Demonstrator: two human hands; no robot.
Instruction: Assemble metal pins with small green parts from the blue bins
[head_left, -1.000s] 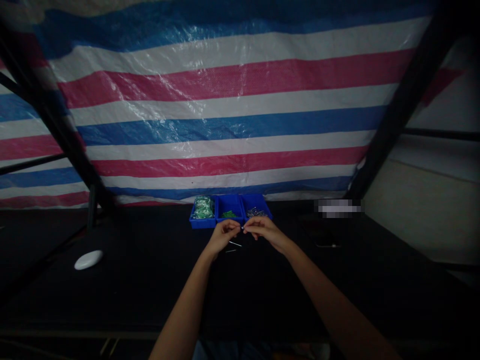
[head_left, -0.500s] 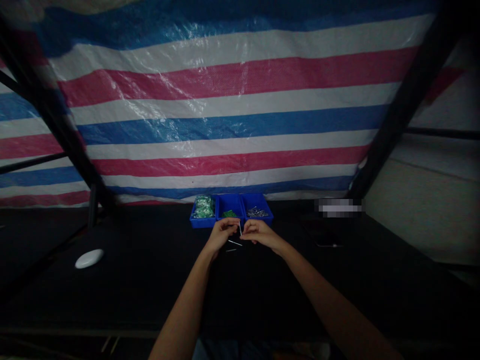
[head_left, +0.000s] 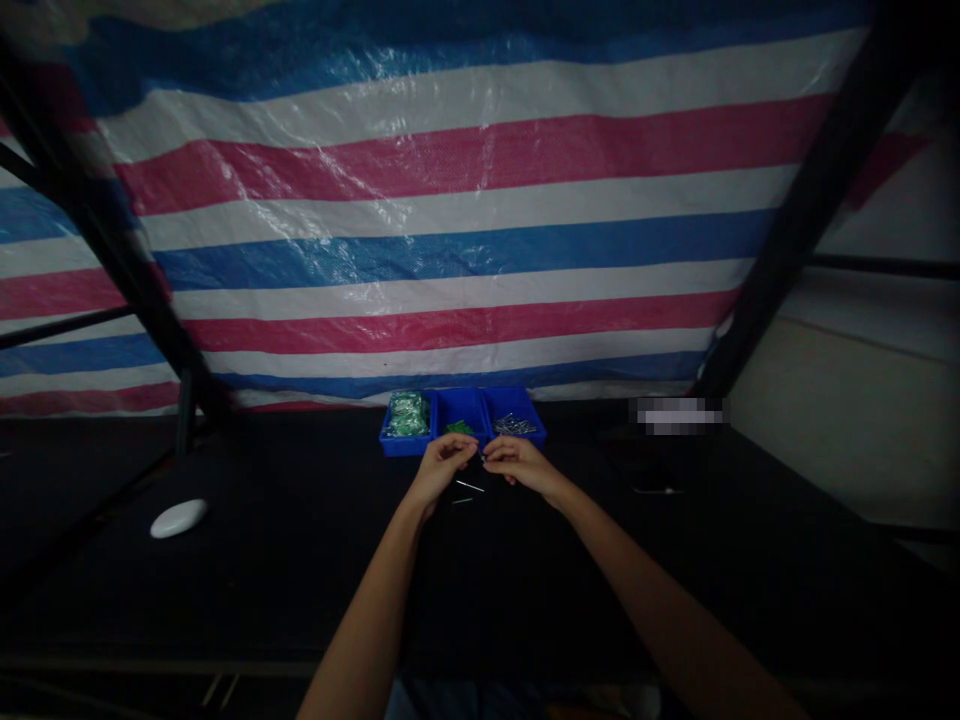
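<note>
Close together in front of the blue bins, my left hand (head_left: pixel 442 464) and my right hand (head_left: pixel 521 465) are both closed in a pinch, fingertips nearly meeting. A small bright bit of a thin metal piece (head_left: pixel 483 458) shows at my right fingertips; the rest is hidden. What my left fingertips pinch, if anything, is too small to tell. Below the hands, a slim silvery rod (head_left: pixel 470 486) and a darker one (head_left: pixel 462 501) lie on the black tabletop (head_left: pixel 525 580).
Three joined blue bins stand behind my hands: the left bin (head_left: pixel 405 447) holds green-and-clear packets (head_left: pixel 409 413), the middle one small green pieces (head_left: pixel 458 428), the right one loose metal pieces (head_left: pixel 514 424). A white oval object (head_left: pixel 178 518) lies left, a dark flat phone-like object (head_left: pixel 654 480) right.
The thin piece that stood upright between my fingertips now shows only as a small bit. My hands have barely moved, and the rods on the table lie as before.
</note>
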